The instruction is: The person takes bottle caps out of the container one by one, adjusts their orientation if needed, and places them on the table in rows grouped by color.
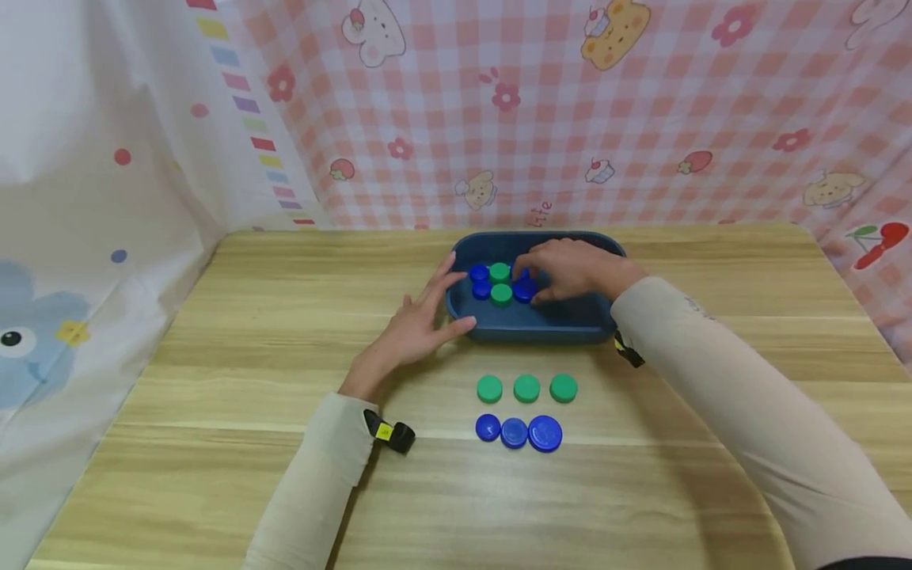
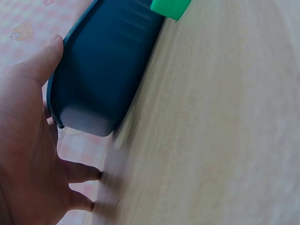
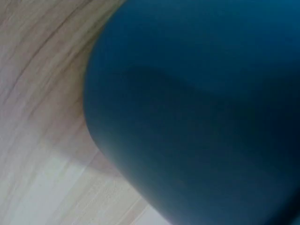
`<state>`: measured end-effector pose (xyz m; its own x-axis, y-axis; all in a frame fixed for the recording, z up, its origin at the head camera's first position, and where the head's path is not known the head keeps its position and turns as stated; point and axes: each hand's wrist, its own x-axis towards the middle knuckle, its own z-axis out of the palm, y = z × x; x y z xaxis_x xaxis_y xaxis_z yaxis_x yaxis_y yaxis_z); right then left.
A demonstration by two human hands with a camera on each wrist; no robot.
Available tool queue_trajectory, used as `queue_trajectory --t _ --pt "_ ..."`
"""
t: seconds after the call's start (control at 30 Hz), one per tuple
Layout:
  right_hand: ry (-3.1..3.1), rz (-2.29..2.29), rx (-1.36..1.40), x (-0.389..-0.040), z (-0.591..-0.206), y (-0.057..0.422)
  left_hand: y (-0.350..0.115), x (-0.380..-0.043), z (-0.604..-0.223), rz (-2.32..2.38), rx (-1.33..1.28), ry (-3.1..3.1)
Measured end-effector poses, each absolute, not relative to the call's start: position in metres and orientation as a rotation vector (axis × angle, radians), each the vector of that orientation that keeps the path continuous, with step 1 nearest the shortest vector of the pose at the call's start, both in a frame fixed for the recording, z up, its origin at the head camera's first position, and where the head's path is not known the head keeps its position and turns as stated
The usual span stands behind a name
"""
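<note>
A dark blue tray stands near the table's back edge, holding blue and green bottle caps at its left end. My left hand is spread at the tray's left end, thumb against the front rim and a finger at the left rim. In the left wrist view its thumb touches the rim, while lower fingers rest on the tabletop. Inside the tray, my right hand pinches a blue bottle cap between thumb and fingers. It partly covers another blue cap behind. The right wrist view shows only tray wall and table.
In front of the tray lies a row of three green caps. Closer to me is a row of three blue caps, the right one largest. A pink checked curtain hangs behind the wooden table.
</note>
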<state>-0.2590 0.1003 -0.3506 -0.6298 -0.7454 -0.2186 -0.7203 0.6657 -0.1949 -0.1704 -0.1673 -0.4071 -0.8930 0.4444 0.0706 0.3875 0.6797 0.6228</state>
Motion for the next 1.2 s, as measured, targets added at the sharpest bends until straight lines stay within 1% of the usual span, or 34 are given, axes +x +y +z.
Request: queue_trajectory --t 0.23,0.73,1.03,1.2 --pt "2.582 -0.109 -1.174 -0.255 -0.352 0.095 -0.168 -0.17 -0.407 1.017 0.7 2.8" --pt "2.46 -0.045 -1.165 -0.248 -0.349 0.105 -0.168 -0.169 -0.407 1.007 0.686 2.798" --pt "2.43 0.069 -1.269 -0.244 -0.348 0.105 -0.168 -0.169 -0.408 1.011 0.698 2.8" --pt "2.437 0.075 -1.28 -0.244 -0.348 0.105 -0.167 -0.17 -0.408 1.01 0.703 2.801"
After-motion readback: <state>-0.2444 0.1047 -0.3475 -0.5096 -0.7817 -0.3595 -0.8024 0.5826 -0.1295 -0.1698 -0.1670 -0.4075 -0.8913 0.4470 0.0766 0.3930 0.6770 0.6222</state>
